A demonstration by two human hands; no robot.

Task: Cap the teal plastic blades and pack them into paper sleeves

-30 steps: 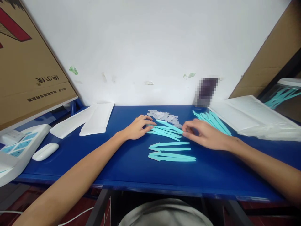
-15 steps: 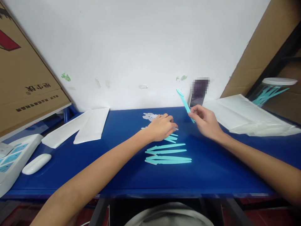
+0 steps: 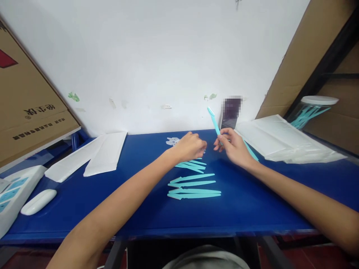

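Note:
My right hand (image 3: pixel 232 147) pinches a slim turquoise plastic razor (image 3: pixel 213 121) by its handle, its head pointing up toward the wall. My left hand (image 3: pixel 189 146) is curled, fingers closed over the pile of small clear plastic caps (image 3: pixel 172 141); what it pinches is hidden. Just below it lies a loose bunch of turquoise razors (image 3: pixel 190 165). Nearer me, several razors (image 3: pixel 193 185) lie in a neat row on the blue table (image 3: pixel 140 205). More turquoise razors (image 3: pixel 250 151) show behind my right wrist.
White packets (image 3: pixel 89 157) lie at the left, with a white mouse-like device (image 3: pixel 37 201) and a white box of cards (image 3: pixel 9 190). A cardboard box (image 3: pixel 30 108) leans at the left. White bags (image 3: pixel 283 140) and a jar of razors (image 3: pixel 311 112) are at the right.
My right hand picked one razor out of the pile and lifted it upright. My left hand moved from the razor bunch up to the clear caps and closed.

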